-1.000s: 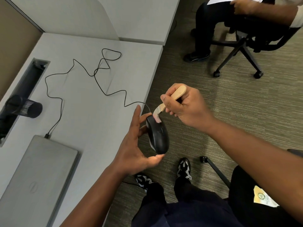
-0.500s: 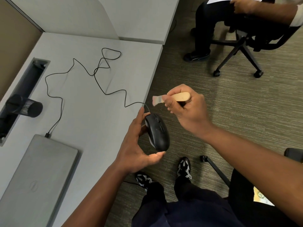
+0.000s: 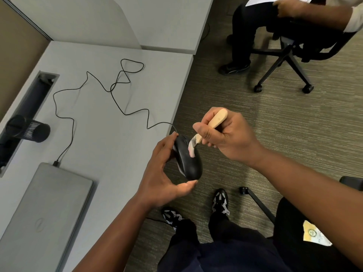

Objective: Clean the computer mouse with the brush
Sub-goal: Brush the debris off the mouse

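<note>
A black wired computer mouse (image 3: 190, 163) is held in the air just off the desk's right edge. My left hand (image 3: 163, 173) grips it, fingers along its far side and thumb under its near end. My right hand (image 3: 225, 136) grips the wooden handle of a small brush (image 3: 213, 124). The pale bristles (image 3: 192, 149) lie on the top of the mouse near its buttons. The mouse's black cable (image 3: 117, 91) snakes across the desk to the laptop.
A shut grey laptop (image 3: 45, 213) lies at the near left of the grey desk (image 3: 102, 150). A black mesh cup (image 3: 29, 129) lies beside a cable slot (image 3: 25, 107). Another person sits on an office chair (image 3: 290, 50) at the far right. My own legs and shoes are below.
The brush was lifted off the mouse and held level half a second ago. It has now come back down, and its bristles rest on the mouse's top. My left hand kept hold.
</note>
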Motion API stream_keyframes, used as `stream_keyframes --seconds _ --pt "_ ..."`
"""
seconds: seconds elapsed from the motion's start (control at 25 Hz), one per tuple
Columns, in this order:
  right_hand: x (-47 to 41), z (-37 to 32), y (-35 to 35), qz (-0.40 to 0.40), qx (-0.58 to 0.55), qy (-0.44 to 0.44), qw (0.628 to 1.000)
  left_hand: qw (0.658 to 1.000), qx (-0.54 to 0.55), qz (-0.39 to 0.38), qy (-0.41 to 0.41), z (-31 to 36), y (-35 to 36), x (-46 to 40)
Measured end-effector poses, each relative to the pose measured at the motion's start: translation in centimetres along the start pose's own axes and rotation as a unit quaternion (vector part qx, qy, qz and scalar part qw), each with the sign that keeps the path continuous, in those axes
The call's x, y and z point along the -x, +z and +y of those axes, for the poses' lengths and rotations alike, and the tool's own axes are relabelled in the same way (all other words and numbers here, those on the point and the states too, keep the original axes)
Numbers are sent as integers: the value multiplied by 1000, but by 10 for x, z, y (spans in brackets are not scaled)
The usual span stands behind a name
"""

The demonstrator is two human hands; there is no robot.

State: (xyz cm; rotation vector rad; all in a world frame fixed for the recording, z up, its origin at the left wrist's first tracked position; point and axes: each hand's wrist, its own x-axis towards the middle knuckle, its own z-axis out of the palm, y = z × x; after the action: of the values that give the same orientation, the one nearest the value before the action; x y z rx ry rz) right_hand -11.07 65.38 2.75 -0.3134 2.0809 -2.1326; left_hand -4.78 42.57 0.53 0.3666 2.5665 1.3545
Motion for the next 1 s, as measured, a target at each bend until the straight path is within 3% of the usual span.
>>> stream_keyframes --seconds 0.16,0.36,0.52,0.64,0.88,1.0 --pt "-4 3 3 24 11 -27 999 1000 1 2 0 2 -1 3" --pt "-3 10 4 47 128 -81 987 1000 5 -7 -15 2 1 5" --pt "2 9 -1 80 103 -45 990 1000 11 1 -14 -1 -1 0" --pt "10 2 0 38 67 -12 997 1000 8 10 -5 -1 -3 -3" --pt "10 -17 -14 -45 128 49 989 1000 -11 26 -9 -5 -2 -2" --pt "5 -22 -17 -13 152 7 988 1000 -22 18 -9 -6 -3 -2"
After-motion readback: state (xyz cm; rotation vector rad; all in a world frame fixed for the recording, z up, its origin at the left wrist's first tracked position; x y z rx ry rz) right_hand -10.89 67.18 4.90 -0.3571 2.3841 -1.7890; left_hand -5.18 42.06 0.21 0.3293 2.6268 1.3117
